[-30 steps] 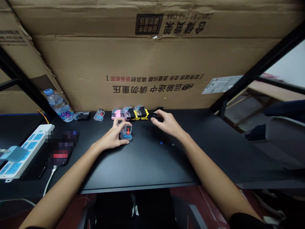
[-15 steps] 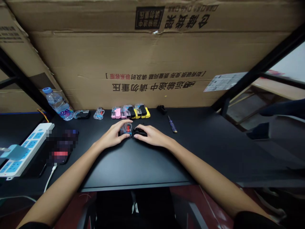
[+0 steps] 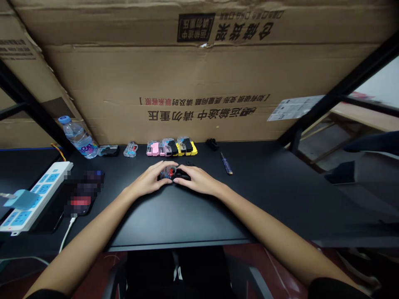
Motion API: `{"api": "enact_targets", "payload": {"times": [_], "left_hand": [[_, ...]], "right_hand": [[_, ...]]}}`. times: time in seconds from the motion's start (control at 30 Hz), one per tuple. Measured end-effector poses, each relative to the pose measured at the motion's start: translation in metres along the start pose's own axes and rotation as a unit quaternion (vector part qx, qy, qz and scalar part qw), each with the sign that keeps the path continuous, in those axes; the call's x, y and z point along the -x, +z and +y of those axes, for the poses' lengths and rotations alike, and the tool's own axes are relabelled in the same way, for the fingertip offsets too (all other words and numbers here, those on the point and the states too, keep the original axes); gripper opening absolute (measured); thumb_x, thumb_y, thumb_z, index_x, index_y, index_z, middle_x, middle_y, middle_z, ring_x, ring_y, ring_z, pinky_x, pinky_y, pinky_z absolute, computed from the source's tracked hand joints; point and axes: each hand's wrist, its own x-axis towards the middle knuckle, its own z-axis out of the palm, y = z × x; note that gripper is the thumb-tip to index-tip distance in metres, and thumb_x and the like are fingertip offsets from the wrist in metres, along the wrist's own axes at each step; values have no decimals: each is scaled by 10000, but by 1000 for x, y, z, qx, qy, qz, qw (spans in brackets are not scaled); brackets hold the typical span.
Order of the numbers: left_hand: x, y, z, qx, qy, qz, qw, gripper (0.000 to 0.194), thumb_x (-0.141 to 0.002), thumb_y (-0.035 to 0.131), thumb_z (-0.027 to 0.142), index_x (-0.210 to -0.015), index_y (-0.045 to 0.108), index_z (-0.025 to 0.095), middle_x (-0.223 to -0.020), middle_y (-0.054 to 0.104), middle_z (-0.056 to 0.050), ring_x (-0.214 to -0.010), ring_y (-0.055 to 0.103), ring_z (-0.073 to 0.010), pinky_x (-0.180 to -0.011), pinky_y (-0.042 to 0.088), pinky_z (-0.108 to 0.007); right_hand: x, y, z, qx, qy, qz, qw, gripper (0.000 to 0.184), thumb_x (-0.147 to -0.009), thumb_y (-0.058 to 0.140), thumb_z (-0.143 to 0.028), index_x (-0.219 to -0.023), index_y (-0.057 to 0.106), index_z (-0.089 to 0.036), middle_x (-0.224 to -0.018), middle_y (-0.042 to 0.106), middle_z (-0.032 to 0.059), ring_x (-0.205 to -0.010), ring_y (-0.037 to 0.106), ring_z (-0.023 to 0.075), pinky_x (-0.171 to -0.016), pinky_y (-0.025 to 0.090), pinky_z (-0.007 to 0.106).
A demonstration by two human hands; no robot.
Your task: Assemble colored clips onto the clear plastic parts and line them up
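At the middle of the black desk (image 3: 187, 216), my left hand (image 3: 151, 179) is closed around a clear plastic piece with a red part inside (image 3: 168, 172). My right hand (image 3: 198, 179) pinches a black plastic part (image 3: 183, 176) against the right end of the clear piece. The two parts touch or nearly touch; fingers hide the exact joint. Small dark bits (image 3: 189, 164) lie just behind my right hand. Farther back is a similar clear piece with red inside (image 3: 130, 149), beside a row of small clear-topped cases with pink, black and yellow parts (image 3: 171, 147).
A screwdriver (image 3: 226, 163) and a small black part (image 3: 212, 143) lie to the right. On the left are a water bottle (image 3: 79, 139), a clear-and-black case (image 3: 109, 150), a power strip (image 3: 36, 193) and a phone (image 3: 82, 195) on a cable. Cardboard (image 3: 199, 74) walls the back.
My hands have drawn slightly closer together, bringing the black part nearer the clear piece. My left fingers now curl farther over the clear piece. The view has shifted slightly.
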Motion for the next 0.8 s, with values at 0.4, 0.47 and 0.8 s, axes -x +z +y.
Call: {"api": "enact_targets", "payload": {"times": [0.4, 0.47, 0.8], "left_hand": [[1, 2, -1, 53, -19, -6, 998, 567, -965, 753, 376, -1487, 553, 282, -1496, 625, -117, -1339, 636, -274, -1091, 551, -416], [1, 1, -1, 61, -27, -1, 998, 571, -952, 769, 390, -1474, 568, 277, -1485, 632, -117, -1312, 653, -275, -1071, 561, -412], [0, 3, 5, 40, 1, -11, 999, 550, -968, 749, 360, -1480, 560, 291, -1454, 651, -122, -1347, 631, -281, -1136, 512, -463]], "right_hand": [[0, -1, -3, 45, 21, -19, 999, 386, -989, 664, -506, -1236, 697, -211, -997, 802, 97, -848, 748, 277, -743, 490, 319], [-1, -3, -3, 65, 19, -34, 997, 359, -992, 650, -513, -1148, 708, -195, -918, 789, 92, -776, 728, 264, -693, 454, 309], [-1, 2, -12, 111, 15, -24, 993, 375, -991, 636, -480, -1240, 691, -205, -961, 805, 102, -802, 751, 279, -685, 437, 306]]}}
